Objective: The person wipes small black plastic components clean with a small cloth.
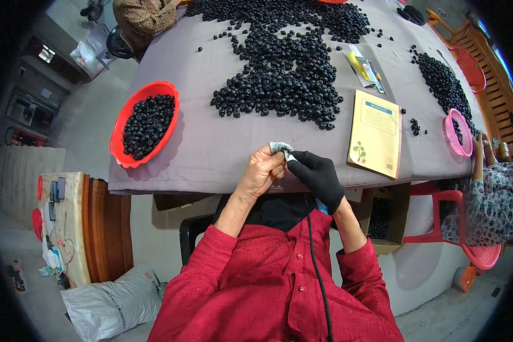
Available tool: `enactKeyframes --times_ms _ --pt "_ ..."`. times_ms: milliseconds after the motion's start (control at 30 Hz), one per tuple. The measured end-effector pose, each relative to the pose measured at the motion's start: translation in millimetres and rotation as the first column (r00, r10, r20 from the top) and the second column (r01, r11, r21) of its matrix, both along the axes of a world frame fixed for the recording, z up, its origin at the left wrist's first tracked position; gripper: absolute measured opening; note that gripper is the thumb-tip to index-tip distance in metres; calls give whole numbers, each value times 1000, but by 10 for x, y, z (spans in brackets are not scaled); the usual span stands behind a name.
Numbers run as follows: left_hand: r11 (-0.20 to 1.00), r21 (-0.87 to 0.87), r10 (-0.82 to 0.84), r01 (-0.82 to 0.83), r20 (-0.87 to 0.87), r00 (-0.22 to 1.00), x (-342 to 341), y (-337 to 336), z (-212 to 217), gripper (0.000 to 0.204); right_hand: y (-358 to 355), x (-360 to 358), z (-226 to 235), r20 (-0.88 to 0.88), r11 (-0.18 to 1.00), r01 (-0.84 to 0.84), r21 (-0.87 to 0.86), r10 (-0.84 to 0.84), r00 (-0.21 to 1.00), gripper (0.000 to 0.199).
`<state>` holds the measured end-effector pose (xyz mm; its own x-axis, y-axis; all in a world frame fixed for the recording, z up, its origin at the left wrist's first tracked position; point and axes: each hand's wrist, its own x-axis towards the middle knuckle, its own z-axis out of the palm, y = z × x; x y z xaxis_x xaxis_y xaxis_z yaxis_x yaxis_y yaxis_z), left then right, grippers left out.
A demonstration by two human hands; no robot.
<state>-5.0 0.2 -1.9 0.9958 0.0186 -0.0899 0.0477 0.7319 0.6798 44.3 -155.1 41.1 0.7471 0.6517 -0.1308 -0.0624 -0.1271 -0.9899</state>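
Close to the table's front edge, my bare left hand (259, 172) is closed in a pinch on a small whitish-grey scrap of cloth or paper (280, 147). My right hand (319, 175), in a black glove, pinches the same scrap from the other side. Whether something small sits inside the scrap is hidden by my fingers. Beyond my hands spreads a large heap of small black parts with holes (276, 85), reaching to the far side. A red scalloped basket (116, 137) at the left holds many similar parts.
Right of my hands lies a yellow book (376, 134); a clear packet with a yellow tool (366, 69) lies beyond it. A pink basket (469, 142) and a second heap (444, 82) are near a person (484, 199) at the right. Another person (145, 23) sits far left. A cardboard box (399, 219) stands underneath.
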Motion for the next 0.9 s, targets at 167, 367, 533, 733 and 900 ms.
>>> enactKeyframes --times_ms 167,367,533,733,900 --pt "999 37 9 -8 -25 1000 8 6 5 9 -2 1 23 -77 1000 21 -11 -22 997 30" --pt "999 27 -27 26 8 1000 17 14 19 9 -3 -4 22 -86 1000 28 8 -27 996 29" --pt "999 34 -43 43 4 999 10 44 -27 8 27 -16 17 -25 998 55 -13 -56 998 28" --pt "999 16 -39 40 -24 999 12 18 3 10 6 -20 -8 -43 996 72 58 -69 997 26" --pt "998 -38 -43 43 13 999 1 28 14 13 -20 -36 -15 -72 1000 26 13 -25 997 26"
